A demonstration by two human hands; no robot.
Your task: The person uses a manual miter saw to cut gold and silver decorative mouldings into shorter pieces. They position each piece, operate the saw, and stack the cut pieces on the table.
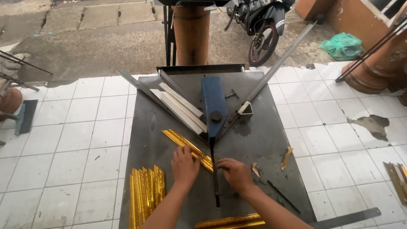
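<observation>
On a dark metal work table [254, 140] lies a gold ornate moulding strip [182, 140], running diagonally toward a blue cutting machine [214, 101] with a thin dark blade bar [215, 178]. My left hand [185, 166] presses flat on the strip's near end. Just right of the blade bar, my right hand [235, 173] rests palm down on the table, fingers curled near the strip's cut end. A stack of several gold moulding pieces [146, 193] lies at the table's near left, and another gold piece [231, 222] sits at the near edge.
White moulding lengths [182, 106] lean against the machine's left guide. A long metal lever [280, 61] rises to the right. Small gold offcuts [287, 157] and a dark pencil-like rod [283, 196] lie right. A steel ruler [345, 218], white tiled floor [85, 135], motorcycle [263, 25] and green bag [344, 46] surround the table.
</observation>
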